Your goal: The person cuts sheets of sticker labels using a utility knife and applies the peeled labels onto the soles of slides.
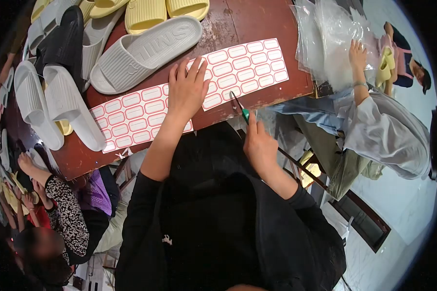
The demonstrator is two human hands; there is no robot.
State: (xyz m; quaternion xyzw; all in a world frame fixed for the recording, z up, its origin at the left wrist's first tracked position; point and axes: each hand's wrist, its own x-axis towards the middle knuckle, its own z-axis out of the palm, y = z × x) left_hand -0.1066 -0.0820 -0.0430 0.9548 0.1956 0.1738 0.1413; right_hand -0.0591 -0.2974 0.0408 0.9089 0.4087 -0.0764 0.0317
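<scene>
My left hand (187, 92) lies flat with its fingers apart on white label sheets (250, 63) printed with rows of red-outlined blank labels. The sheets run slantwise along the near edge of the table, one part on each side of the hand. My right hand (261, 145), at the table's edge, is closed around a green-handled tool with a slim pointed metal end (245, 114). Its tip is over the lower edge of the right-hand sheet; whether it touches the paper I cannot tell. Just beyond my left hand rests a grey slide sandal (145, 53).
More grey slides (73, 104), a black slide (63, 46) and yellow slides (148, 14) crowd the left of the dark red table (262, 24). Clear plastic bags (325, 41) lie at the right, under another person's hand (358, 54). Several people work at the left.
</scene>
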